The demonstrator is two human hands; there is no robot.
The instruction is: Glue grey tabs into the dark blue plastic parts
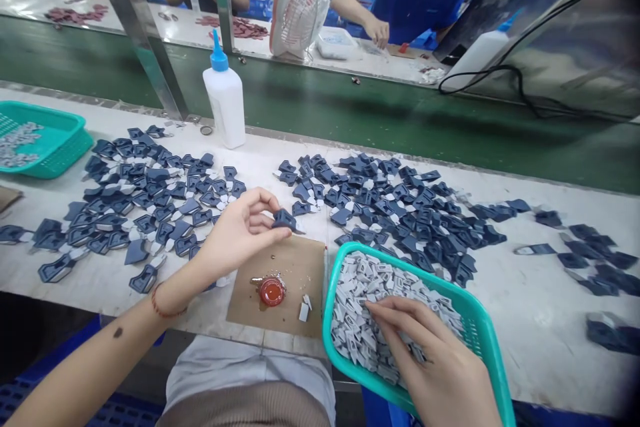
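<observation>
A dark blue plastic part (284, 219) is pinched between the thumb and fingers of my left hand (250, 221), above the back edge of a brown cardboard sheet (245, 310). My right hand (435, 353) reaches into a green basket (487, 320) full of small light grey plastic pieces (363, 293). Its thumb and fingertips are pressed together at the pieces; whether one is between them is hidden. On the cardboard sits a red round cap (273, 290) with shiny liquid around it, and a couple of grey pieces (304, 310) lie to its right.
Piles of dark blue parts lie left (150, 193) and right (400, 207). A white bottle (225, 107) with a blue nozzle stands at the back. Another green basket (60, 147) is at far left. Beyond a green strip (300, 97) and metal posts (137, 27), other people work.
</observation>
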